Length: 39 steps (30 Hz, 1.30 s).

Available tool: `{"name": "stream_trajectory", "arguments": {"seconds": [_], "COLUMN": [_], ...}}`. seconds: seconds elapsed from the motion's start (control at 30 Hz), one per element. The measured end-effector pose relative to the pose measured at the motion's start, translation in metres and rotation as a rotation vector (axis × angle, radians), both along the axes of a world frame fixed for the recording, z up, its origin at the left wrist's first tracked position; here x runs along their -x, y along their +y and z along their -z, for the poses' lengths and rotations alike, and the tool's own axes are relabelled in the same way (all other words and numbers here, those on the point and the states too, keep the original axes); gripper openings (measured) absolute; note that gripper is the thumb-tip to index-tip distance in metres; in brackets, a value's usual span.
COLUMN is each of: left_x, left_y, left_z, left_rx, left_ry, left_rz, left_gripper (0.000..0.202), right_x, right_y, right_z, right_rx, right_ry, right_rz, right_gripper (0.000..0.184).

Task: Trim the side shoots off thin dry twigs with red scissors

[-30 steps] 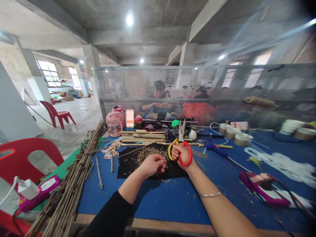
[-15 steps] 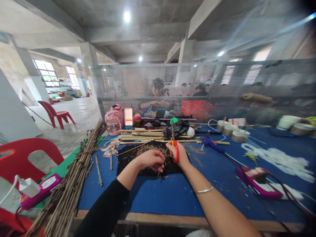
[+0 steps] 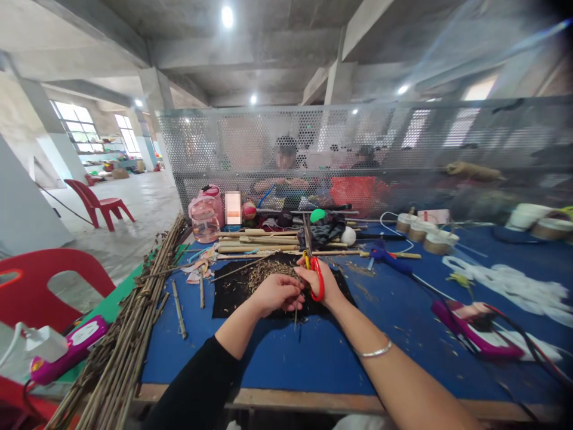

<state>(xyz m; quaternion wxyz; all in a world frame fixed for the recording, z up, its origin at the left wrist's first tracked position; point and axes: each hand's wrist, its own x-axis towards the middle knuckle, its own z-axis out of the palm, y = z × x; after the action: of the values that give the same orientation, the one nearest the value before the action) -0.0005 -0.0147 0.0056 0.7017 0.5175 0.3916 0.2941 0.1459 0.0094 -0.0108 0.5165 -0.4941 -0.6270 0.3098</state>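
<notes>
My right hand (image 3: pixel 323 282) grips scissors (image 3: pixel 313 269) with red and yellow handles, blades pointing up and away. My left hand (image 3: pixel 277 294) is closed in a pinch on a thin twig (image 3: pixel 295 316) that hangs down from its fingers, right beside the scissors. Both hands hover over a black cloth (image 3: pixel 233 295) strewn with small cut plant bits (image 3: pixel 266 270), on a blue-covered table (image 3: pixel 290 358).
A long bundle of sticks (image 3: pixel 134 334) lies along the table's left edge. Cut bamboo pieces (image 3: pixel 255 243), a pink jug (image 3: pixel 205 216), tape rolls (image 3: pixel 425 236), a blue tool (image 3: pixel 389 260) and a purple tool (image 3: pixel 474 337) lie around. People sit behind a perforated screen (image 3: pixel 358 155). Red chairs (image 3: pixel 54 280) stand left.
The scissors turned from flat-on with both handles showing to edge-on and came down to my left hand. The twig now hangs lower from my left fingers.
</notes>
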Motion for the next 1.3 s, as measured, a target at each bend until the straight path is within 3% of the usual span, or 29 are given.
{"name": "stream_trajectory", "arguments": {"seconds": [0.13, 0.3, 0.43, 0.67, 0.8, 1.0, 1.1, 1.2, 1.3], "left_x": [0.000, 0.004, 0.008, 0.011, 0.011, 0.014, 0.018, 0.021, 0.022], "left_y": [0.003, 0.006, 0.011, 0.021, 0.021, 0.017, 0.016, 0.014, 0.010], "left_z": [0.005, 0.006, 0.004, 0.005, 0.005, 0.005, 0.005, 0.003, 0.000], "left_rx": [0.030, 0.078, 0.056, 0.026, -0.028, -0.206, -0.338, -0.684, -1.006], "left_ry": [0.008, -0.133, -0.228, -0.378, -0.318, -0.074, 0.141, 0.426, 0.641], "left_rz": [-0.083, -0.213, -0.266, -0.479, -0.592, -0.445, -0.328, -0.335, -0.306], "left_gripper": [0.009, 0.009, 0.013, 0.019, 0.019, 0.029, 0.029, 0.023, 0.022], "right_x": [0.004, 0.006, 0.003, 0.013, 0.018, 0.009, 0.004, 0.001, 0.002], "right_y": [-0.006, -0.014, -0.017, -0.021, -0.019, -0.013, -0.009, -0.005, -0.002], "right_z": [-0.007, -0.018, -0.021, -0.011, -0.003, -0.006, -0.007, -0.003, 0.004], "right_rx": [-0.061, -0.136, -0.122, -0.073, -0.075, -0.077, 0.008, 0.089, 0.109], "right_ry": [-0.063, -0.060, 0.026, -0.004, -0.032, 0.166, 0.282, 0.320, 0.302], "right_rz": [0.038, 0.080, -0.003, -0.148, -0.147, -0.024, -0.103, -0.175, -0.153], "right_gripper": [0.025, 0.021, 0.016, 0.019, 0.028, 0.031, 0.028, 0.025, 0.026]}}
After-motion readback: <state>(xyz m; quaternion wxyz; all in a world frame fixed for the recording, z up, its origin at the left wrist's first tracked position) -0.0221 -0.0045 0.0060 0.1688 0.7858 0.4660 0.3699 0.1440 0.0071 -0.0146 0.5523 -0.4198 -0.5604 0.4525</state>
